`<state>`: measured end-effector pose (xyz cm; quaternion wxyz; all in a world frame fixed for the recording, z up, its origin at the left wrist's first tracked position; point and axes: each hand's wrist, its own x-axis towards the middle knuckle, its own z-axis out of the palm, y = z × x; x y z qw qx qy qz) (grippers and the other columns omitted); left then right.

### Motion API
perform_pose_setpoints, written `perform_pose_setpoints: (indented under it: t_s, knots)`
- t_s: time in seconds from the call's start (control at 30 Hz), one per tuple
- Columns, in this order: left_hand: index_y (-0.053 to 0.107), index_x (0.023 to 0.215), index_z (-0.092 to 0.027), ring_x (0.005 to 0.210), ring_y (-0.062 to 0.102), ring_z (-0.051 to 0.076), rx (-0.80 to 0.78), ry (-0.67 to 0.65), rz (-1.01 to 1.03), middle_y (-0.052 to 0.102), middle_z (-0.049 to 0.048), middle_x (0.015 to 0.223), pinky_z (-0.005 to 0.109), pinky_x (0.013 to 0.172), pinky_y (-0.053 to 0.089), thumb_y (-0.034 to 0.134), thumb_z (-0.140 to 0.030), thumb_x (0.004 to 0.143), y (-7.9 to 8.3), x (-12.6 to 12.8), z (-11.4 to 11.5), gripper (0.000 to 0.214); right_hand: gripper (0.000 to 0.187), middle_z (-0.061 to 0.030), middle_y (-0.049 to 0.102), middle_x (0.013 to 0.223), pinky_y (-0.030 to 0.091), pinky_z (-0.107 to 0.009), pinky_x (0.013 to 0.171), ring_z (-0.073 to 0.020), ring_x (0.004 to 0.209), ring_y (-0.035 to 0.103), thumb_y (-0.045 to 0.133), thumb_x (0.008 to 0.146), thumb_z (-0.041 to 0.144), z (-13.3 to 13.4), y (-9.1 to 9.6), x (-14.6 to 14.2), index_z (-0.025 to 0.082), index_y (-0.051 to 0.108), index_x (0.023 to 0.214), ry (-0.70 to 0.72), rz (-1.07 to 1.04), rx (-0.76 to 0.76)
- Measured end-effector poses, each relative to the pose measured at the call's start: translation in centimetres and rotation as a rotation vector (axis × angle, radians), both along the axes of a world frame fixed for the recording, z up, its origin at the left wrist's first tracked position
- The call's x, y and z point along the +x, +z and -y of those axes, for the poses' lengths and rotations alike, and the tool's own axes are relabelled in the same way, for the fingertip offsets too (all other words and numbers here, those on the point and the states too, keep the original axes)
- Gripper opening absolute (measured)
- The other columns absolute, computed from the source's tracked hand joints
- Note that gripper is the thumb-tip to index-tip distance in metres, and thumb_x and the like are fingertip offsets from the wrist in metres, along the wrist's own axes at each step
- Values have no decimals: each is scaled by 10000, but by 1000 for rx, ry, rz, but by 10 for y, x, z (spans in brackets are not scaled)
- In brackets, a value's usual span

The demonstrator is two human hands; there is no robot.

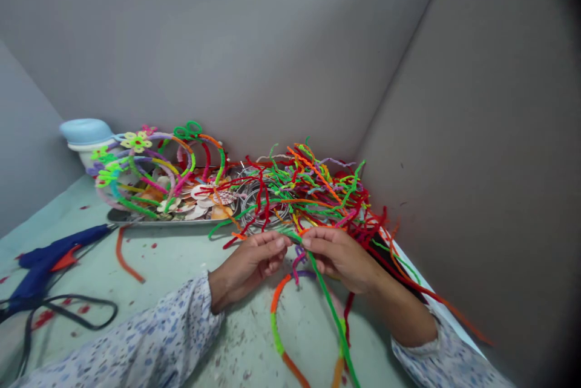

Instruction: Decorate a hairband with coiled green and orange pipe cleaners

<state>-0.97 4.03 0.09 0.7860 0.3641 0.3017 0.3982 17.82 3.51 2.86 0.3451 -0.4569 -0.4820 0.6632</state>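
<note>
While the left hand (pixel 250 264) and the right hand (pixel 344 258) both pinch the green pipe cleaner (pixel 330 303) between thumb and finger, side by side over the table (pixel 170 270), its long free part slants down across the many-coloured hoop (pixel 274 322). Any bend is best made with the two pinches kept close, turning the strand little by little under light pressure, so that the wire does not kink; the trailing length should be kept from snagging on the hoop. The hands cover the strand's upper end, so its shape there cannot be told, and its lower part runs off the bottom edge, as does the hoop's. Farther out, the heap of pipe cleaners (pixel 313 185) is too tangled to count, and the glue gun (pixel 39 273) is cut off at the left edge.
</note>
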Motion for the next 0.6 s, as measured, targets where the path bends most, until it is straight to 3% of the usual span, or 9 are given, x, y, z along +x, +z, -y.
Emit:
perform_pose_setpoints:
  t_s: [0.23,0.43,0.6]
  knots:
    - [615,815,-133,512,479,45,-107,53,61,561,-2,665,148,466,355,602,-366,806,-1,-2,-4,233,192,75,447,505,202,-177,373,-40,385,350,648,702,327,-2,-3,3,164,549,679,68,20,-25]
    - [573,788,-143,452,425,28,7,39,-17,521,-37,607,136,416,284,671,-267,748,-6,-1,-4,164,134,69,433,490,175,-182,354,-43,379,337,619,711,282,-3,-2,5,166,566,671,96,108,21]
    - [571,817,-132,470,450,40,37,-29,-166,578,1,670,159,464,327,659,-285,752,-5,1,-2,188,158,80,398,460,144,-193,343,-40,355,290,625,706,306,-2,1,2,169,559,664,50,113,43]
